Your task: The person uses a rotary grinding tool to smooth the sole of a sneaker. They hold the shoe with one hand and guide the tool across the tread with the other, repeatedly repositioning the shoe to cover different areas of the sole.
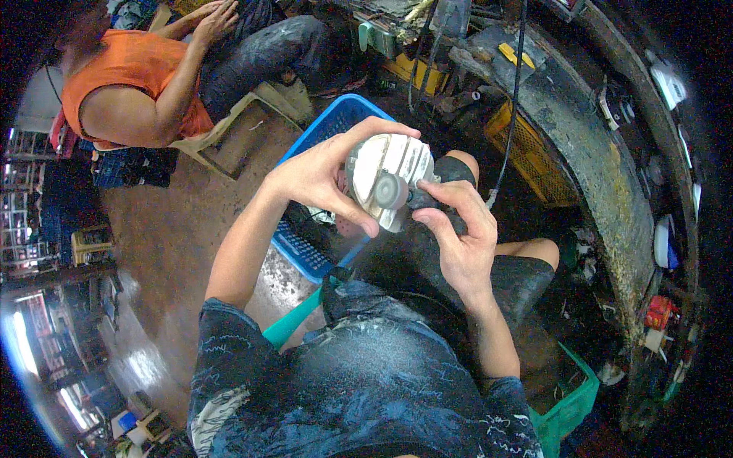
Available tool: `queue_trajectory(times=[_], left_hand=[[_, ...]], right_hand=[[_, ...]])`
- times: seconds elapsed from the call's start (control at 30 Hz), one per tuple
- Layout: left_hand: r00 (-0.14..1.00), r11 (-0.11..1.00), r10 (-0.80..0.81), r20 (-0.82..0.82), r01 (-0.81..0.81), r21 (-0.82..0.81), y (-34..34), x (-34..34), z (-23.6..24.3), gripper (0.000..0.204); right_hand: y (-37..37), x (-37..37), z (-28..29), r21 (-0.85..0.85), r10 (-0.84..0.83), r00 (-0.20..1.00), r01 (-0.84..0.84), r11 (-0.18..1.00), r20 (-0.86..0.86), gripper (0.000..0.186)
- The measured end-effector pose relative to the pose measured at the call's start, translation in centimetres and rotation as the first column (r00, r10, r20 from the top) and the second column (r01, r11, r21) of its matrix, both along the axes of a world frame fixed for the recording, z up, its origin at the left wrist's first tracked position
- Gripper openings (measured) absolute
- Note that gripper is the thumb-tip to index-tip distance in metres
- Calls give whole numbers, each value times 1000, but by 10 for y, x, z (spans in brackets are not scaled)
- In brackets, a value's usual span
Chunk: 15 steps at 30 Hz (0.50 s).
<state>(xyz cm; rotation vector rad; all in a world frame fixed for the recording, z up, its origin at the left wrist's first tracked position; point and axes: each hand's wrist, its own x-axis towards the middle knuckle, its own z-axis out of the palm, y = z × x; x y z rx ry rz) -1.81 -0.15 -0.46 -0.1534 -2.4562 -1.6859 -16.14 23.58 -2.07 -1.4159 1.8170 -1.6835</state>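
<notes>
In front of my body, my left hand grips a rounded whitish piece from its left side, with the thumb below and the fingers over the top. Several parallel grooves run across the piece; its exact kind I cannot make out. My right hand is closed round the dark handpiece of a rotary grinder. A grey, round grinding wheel on the grinder lies against or just in front of the piece's face; contact is hard to judge.
Below my hands stands a blue plastic basket. A dark cable hangs down at the right. Beyond it runs a worn, curved bench with a yellow crate beneath. A person in an orange top sits at upper left. Lower right is a green crate.
</notes>
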Motion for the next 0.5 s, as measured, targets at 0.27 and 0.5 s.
queue_trajectory(times=[0.27, 0.5], left_hand=[[1000, 999, 5, 31, -6, 32, 1, 1, 0, 137], [1000, 1000, 2, -13, -2, 0, 3, -1, 2, 134]], right_hand=[[5, 0, 0, 30, -12, 999, 11, 999, 41, 30], [3, -3, 1, 6, -9, 1000, 9, 1000, 19, 29]])
